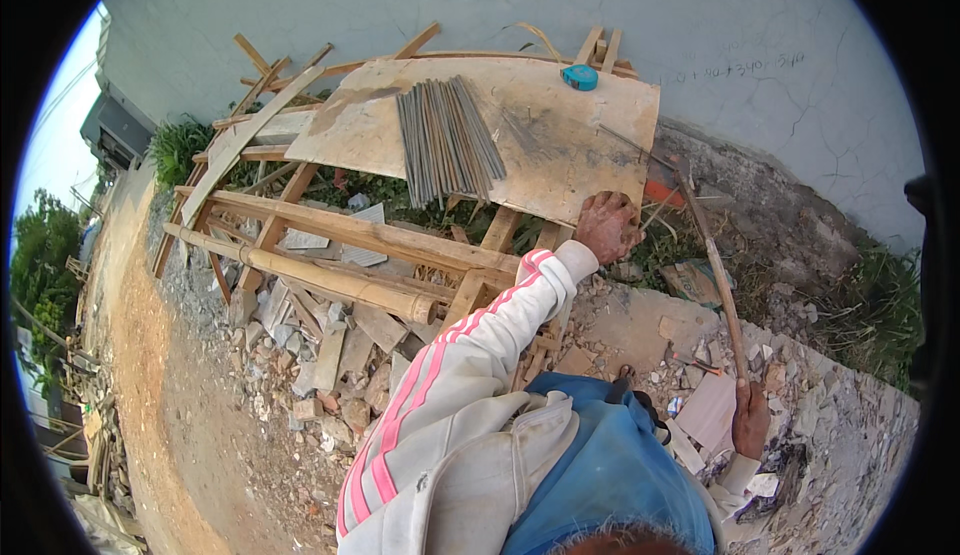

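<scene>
Because the right hand (750,420) grips the pole (718,273) by its near end, the far end likely gets more leverage, near the thin rod (627,141) crossing the board's (560,105) edge. Left hand (606,227) curls at the near corner, probably bracing; can't tell if it's holding anything.

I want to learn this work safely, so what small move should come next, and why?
Probably a slow, small pull on the long bar: the right hand grips its lower end, its upper end appears to meet the thin rod, and the left hand is at the near edge of the board.
</scene>
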Available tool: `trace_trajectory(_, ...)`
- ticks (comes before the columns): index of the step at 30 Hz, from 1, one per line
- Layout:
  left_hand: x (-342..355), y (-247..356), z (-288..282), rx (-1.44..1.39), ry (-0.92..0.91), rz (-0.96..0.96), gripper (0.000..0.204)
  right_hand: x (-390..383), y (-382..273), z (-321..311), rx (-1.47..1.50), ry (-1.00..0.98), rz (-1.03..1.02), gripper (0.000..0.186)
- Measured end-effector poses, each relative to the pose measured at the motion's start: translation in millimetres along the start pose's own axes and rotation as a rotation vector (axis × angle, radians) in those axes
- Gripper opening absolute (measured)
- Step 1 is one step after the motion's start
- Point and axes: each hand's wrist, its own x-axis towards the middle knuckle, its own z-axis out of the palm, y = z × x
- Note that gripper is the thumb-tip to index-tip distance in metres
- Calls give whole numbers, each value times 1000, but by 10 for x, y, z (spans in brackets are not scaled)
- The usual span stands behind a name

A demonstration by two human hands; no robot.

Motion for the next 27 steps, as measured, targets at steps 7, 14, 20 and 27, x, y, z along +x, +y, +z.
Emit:
trace_trajectory(7,-4,-126,22,-50,36,39,30,-180,-286,106,-89,47,129,49)
trace_trajectory(14,54,-189,82,-29,51,91,31,-283,-382,143,-198,89,100,42)
trace_trajectory(20,84,-18,-3,-20,1,50,33,-36,-153,-77,-99,-21,108,48)
trace_trajectory(27,192,186,11,107,-77,0,39,261,334,-26,183,-98,71,52)
